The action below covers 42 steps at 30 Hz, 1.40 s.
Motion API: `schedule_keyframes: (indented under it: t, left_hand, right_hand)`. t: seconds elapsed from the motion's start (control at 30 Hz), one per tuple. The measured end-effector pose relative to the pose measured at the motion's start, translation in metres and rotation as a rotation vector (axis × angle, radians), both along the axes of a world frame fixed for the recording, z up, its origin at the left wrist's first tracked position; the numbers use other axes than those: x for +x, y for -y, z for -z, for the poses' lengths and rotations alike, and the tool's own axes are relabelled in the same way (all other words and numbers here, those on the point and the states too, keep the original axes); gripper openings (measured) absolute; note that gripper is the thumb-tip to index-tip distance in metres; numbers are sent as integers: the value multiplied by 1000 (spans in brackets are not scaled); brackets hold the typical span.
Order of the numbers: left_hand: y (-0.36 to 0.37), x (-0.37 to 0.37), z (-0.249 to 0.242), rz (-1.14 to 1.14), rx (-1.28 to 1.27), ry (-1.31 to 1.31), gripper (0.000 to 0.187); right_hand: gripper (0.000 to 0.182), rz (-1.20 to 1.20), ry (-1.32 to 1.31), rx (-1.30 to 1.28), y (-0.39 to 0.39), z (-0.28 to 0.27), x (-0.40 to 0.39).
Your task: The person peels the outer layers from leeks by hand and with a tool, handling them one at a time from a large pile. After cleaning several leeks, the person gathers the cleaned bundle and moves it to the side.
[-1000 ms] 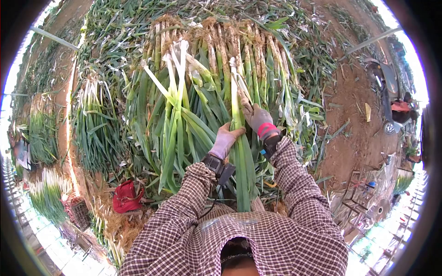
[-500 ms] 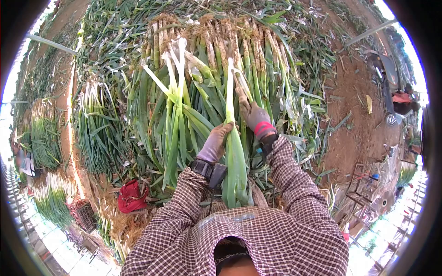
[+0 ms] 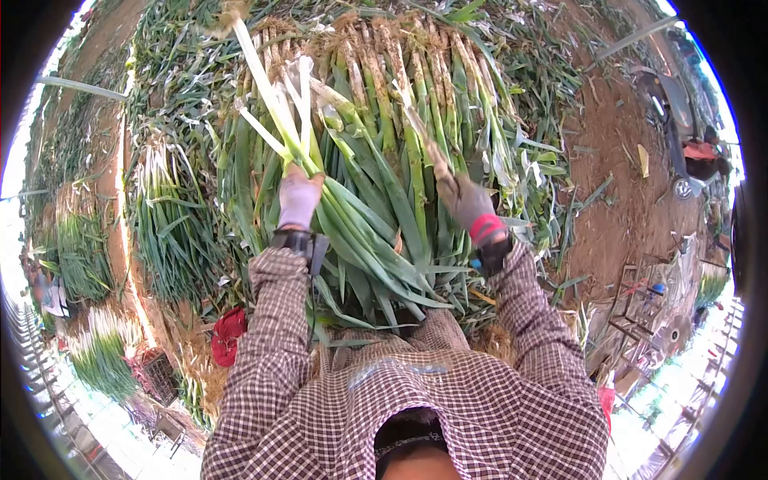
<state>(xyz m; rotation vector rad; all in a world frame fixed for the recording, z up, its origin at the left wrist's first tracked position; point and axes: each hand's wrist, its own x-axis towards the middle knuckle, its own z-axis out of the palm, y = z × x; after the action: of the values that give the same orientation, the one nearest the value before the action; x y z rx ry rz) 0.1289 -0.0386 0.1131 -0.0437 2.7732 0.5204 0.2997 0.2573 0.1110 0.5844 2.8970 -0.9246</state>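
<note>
My left hand point(image 3: 301, 196), in a pale glove, is closed round peeled green onions point(image 3: 268, 84), just where their white shanks turn green. Their long leaves run down to the right towards my lap, and one shank reaches up past the others with its root end blurred. On the right, my right hand point(image 3: 466, 202), in a dirty glove with a pink cuff, has its fingers wrapped round the lower shank of a brown-skinned green onion point(image 3: 400, 68). The fingertips are smeared by motion. Beneath both hands lies a pile of unpeeled green onions point(image 3: 456, 88), roots pointing away.
Loose leaves and peelings point(image 3: 184, 56) cover the ground around the pile. More bundles of green onions point(image 3: 168, 208) lie at the left. A red cloth-like item point(image 3: 229, 336) is near my left elbow. Bare soil point(image 3: 612, 208) and a scooter-like vehicle point(image 3: 680, 152) are at the right.
My left hand has moved left and up, bringing a peeled green onion onto the peeled ones there. My right hand has shifted slightly right and onto a brown-skinned green onion.
</note>
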Motion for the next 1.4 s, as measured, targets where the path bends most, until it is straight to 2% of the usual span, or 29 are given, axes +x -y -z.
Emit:
schedule_keyframes:
  t: [0.07, 0.1, 0.13, 0.17, 0.2, 0.23, 0.27, 0.33, 0.43, 0.53, 0.57, 0.6, 0.67, 0.7, 0.73, 0.8, 0.87, 0.9, 0.93, 1.0, 1.1, 1.33, 1.4]
  left_hand:
    - [-24, 12, 19, 240, -204, -542, 72]
    - [-48, 23, 6, 321, -190, -556, 71]
    - [-77, 29, -8, 322, -112, -207, 55]
    - [-98, 42, -4, 359, 51, -83, 36]
    - [-116, 53, 14, 424, 114, -14, 26]
    - [-137, 62, 21, 370, 148, 107, 29]
    - [-150, 70, 48, 360, 159, 8, 43]
    - [-171, 74, 76, 353, 234, -264, 56]
    - [-196, 52, 83, 307, 99, -215, 63]
    - [-215, 20, 68, 289, -65, 41, 67]
    - [-225, 15, 78, 281, -198, 35, 68]
    - [-227, 11, 77, 229, -139, 60, 65]
    - [-225, 8, 74, 132, -22, 118, 60]
    - [-214, 8, 64, 153, 60, 126, 55]
    - [-206, 8, 60, 58, 170, 173, 55]
    - [-174, 11, 76, 54, 428, 204, 51]
    - [-138, 21, 87, -32, 690, 328, 42]
    - [-125, 31, 70, -88, 868, 431, 37]
    - [-111, 39, 67, -87, 935, 457, 34]
    - [-92, 55, 76, -158, 1013, 423, 30]
    - [-76, 65, 62, -303, 995, 473, 26]
    - [-50, 61, 60, -295, 799, 497, 27]
    - [-44, 62, 62, -312, 992, 527, 33]
  right_hand:
    - [43, 7, 65, 10, 8, 2, 35]
    - [43, 17, 123, -11, 13, -1, 49]
    - [42, 11, 117, -29, 15, 5, 66]
    - [42, 6, 139, -41, 18, 7, 77]
    - [42, 1, 162, -58, 21, 9, 86]
    - [42, 9, 170, -64, 23, 8, 90]
    - [42, 17, 173, -67, 25, 5, 91]
    - [42, 32, 151, -74, 18, 10, 82]
    - [42, 55, 119, -66, 6, 17, 63]
    - [43, 38, 39, -89, -8, 17, 27]
    - [45, 28, 72, -72, -13, 16, 14]
    - [45, 25, 51, -71, -18, 22, 1]
    - [46, 24, 19, -72, -26, 33, -20]
    - [48, 23, 34, -67, -30, 31, -29]
    - [47, 35, 18, -87, -29, 25, -31]
    - [46, 56, -7, -128, -25, 13, -35]
    - [42, 28, -23, -114, -15, 6, -19]
    - [40, 24, -17, -124, -7, -3, -8]
    - [38, 17, -6, -135, 3, -10, 5]
    - [37, -33, -25, -179, 24, -21, 30]
    - [40, -132, 112, -181, 52, -26, 56]
    - [37, -178, 90, -143, 88, -8, 42]
    - [38, -177, 74, -105, 89, -1, 17]
